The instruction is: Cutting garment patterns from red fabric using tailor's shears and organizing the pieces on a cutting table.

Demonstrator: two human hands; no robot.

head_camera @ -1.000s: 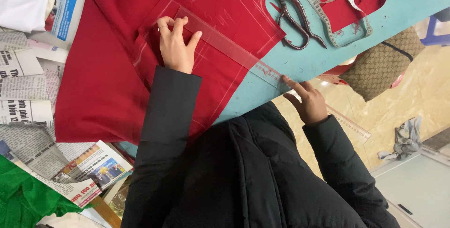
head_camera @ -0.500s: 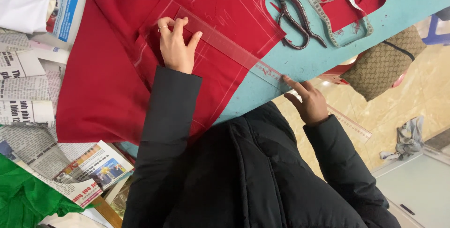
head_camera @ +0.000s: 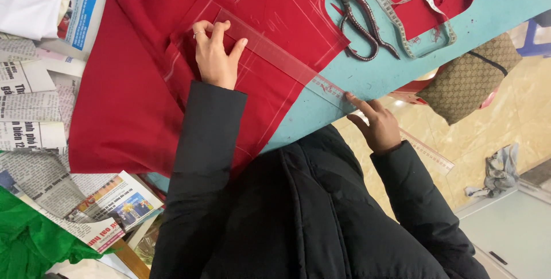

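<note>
Left hand presses flat, fingers spread, pinning the clear plastic ruler onto the red cloth; right hand, fingers loosely extended, steadies its end, grasping nothing.

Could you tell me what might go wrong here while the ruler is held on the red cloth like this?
1. The clear ruler is pinned by the left hand at one end and only a fingertip of the right hand at the other, so it could pivot.
2. The red fabric lies on loose newspapers and may creep.
3. The scissors lie close by, where a sleeve could catch them.
</note>
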